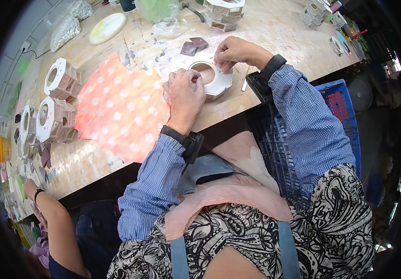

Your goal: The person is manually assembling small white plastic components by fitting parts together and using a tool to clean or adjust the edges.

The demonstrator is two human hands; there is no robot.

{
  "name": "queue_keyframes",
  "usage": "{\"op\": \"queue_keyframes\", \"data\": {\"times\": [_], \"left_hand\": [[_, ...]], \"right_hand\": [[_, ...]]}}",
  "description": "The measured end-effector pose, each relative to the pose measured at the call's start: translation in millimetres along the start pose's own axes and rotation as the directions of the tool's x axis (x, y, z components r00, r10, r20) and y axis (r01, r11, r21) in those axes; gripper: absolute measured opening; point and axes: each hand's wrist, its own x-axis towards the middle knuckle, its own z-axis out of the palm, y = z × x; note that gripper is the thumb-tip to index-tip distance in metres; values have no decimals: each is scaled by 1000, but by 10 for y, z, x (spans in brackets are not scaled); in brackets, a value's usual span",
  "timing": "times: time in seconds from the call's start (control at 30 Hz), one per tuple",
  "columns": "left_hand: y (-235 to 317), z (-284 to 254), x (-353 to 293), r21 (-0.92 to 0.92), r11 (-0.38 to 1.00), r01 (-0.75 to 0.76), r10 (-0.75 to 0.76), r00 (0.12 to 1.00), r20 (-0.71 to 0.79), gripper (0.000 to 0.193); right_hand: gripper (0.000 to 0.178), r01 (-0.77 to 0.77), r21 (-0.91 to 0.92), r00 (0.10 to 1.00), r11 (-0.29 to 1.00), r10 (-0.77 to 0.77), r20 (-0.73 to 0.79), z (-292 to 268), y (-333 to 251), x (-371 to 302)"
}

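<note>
A white octagonal piece with a round hole point(220, 84) lies on the worktable in front of me, hole facing up. My left hand point(185, 93) is at its near left side, fingers curled and thumb meeting the index finger. Over the far right rim, my right hand point(238, 52) has its fingertips pinched together, close to the surface. Whatever either pinch holds is too small or hidden to make out. Dark brown sandpaper squares point(194, 46) lie just beyond the piece. A pink cloth with white dots point(121, 109) is spread to the left of my left hand.
Several similar white octagonal pieces point(47, 120) stand on the left; another stack point(223, 14) is at the back. A white oval disc point(108, 29) and bagged white bits point(65, 33) lie far left. A blue crate point(337, 104) is below the table's right. A co-worker's arm point(58, 218) reaches in at lower left.
</note>
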Motion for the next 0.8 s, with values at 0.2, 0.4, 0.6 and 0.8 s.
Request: {"op": "queue_keyframes", "data": {"times": [0.2, 0.4, 0.6, 0.8], "left_hand": [[-14, 4, -9, 15, 1000, 16, -17, 999, 28, 10], [4, -11, -18, 31, 999, 14, -15, 1000, 24, 10], [18, 0, -13, 20, 1000, 15, -15, 1000, 27, 10], [-15, 0, -25, 25, 1000, 0, 0, 1000, 12, 10]], "right_hand": [[10, 14, -118, 1000, 993, -14, 4, 24, -25, 24], [9, 32, -153, 999, 988, -29, 22, 1, -129, -18], [8, 64, -253, 997, 965, -53, 48, -17, -166, 1], [10, 52, -394, 998, 917, -39, 42, 30, -248, -1]]}}
